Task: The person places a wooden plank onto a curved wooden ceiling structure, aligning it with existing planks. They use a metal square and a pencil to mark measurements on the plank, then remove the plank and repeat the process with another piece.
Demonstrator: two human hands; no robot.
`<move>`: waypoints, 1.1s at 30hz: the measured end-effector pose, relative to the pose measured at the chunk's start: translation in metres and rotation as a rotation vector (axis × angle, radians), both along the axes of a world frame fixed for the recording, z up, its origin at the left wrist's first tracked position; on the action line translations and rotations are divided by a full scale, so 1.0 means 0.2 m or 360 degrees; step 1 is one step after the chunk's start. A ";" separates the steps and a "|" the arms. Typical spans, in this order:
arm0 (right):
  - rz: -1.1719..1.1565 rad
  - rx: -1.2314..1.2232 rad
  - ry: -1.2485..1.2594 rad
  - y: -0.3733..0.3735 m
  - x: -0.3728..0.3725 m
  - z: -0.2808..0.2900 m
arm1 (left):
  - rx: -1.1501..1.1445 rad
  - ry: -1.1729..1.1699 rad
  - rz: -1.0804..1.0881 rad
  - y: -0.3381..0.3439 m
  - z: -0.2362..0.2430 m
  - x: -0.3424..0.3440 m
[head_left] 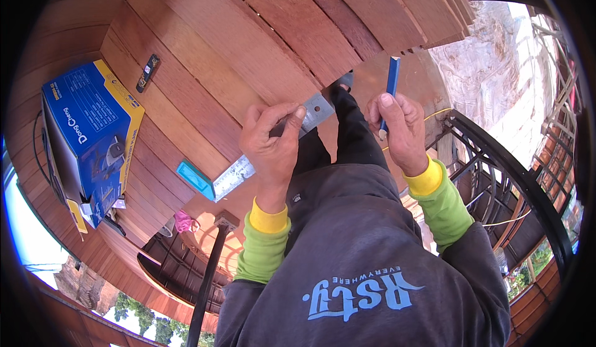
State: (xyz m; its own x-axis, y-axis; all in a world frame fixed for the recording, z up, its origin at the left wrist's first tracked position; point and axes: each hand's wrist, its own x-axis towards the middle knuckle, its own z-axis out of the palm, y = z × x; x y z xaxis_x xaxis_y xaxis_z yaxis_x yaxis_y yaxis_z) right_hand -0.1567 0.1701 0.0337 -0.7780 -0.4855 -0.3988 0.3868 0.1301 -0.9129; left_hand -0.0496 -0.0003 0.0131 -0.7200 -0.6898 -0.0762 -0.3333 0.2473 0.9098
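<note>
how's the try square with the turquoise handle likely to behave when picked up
The try square is probably stiff, as its blade looks like flat metal. It could feel unbalanced, with a chunkier handle at one end. Its flat blade should discourage rolling.

The left forearm [264,247] rises toward 12 o'clock from its lime-green sleeve [261,238] and yellow cuff [269,218], with the left hand [270,143] bent at the knuckles and its thumb and index fingertips pressed together in a pinch aimed at about 1 o'clock. Near 3 o'clock, the right forearm [446,205] slants toward 11, wrist [415,162] fairly straight, the right hand [402,123] closed with curled fingers and the thumb [391,108] laid toward 11.
</note>
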 end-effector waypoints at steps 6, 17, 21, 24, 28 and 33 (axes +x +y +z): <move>0.0103 0.0108 0.0356 -0.15 0.02 -0.11 | -0.0015 -0.0071 0.0031 0.01 0.01 -0.01; 0.0036 -0.0032 0.0456 -0.20 -0.06 -0.09 | -0.0023 -0.0113 0.0007 0.00 0.03 0.00; 0.0159 -0.0160 0.0368 -0.26 -0.14 -0.07 | -0.0084 -0.0123 -0.0030 0.00 0.04 -0.02; 0.0380 -0.0123 0.0522 -0.28 -0.19 -0.10 | -0.0014 -0.0118 0.0009 0.00 0.03 -0.01; 0.0671 -0.0059 0.0699 -0.31 -0.26 -0.11 | 0.0023 -0.0043 0.0021 -0.01 0.03 -0.01; 0.1116 0.0075 0.0655 -0.34 -0.35 -0.07 | 0.0044 -0.0076 0.0037 -0.01 0.03 -0.01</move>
